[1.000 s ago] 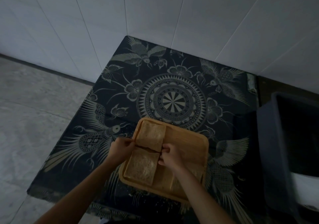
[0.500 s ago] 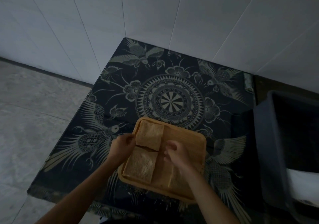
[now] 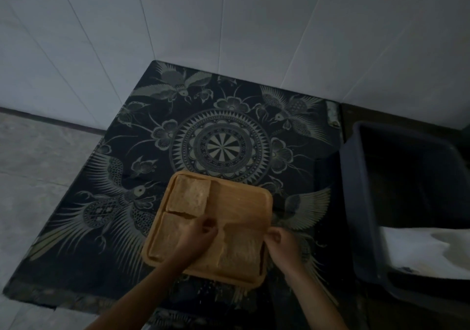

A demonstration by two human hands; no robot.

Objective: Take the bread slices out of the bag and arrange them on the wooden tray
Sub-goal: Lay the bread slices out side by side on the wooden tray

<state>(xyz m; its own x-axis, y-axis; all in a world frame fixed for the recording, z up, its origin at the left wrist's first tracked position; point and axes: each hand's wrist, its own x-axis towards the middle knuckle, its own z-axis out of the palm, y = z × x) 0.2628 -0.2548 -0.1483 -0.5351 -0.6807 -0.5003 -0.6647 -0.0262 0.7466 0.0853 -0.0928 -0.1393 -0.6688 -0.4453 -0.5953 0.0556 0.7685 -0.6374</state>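
Left hand [image 3: 201, 230] and right hand [image 3: 279, 240], fingers curled, pinch opposite edges of the near-right bread slice [image 3: 239, 249] on the wooden tray [image 3: 244, 202]. Two more slices occupy the left side. Step appears to be squaring the slice; the far-right quarter remains bare. No bag is identifiable.

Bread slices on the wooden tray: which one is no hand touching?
The far-left slice, in the tray's far-left corner. The left hand covers the near-left slice; the right hand is at the near-right slice.
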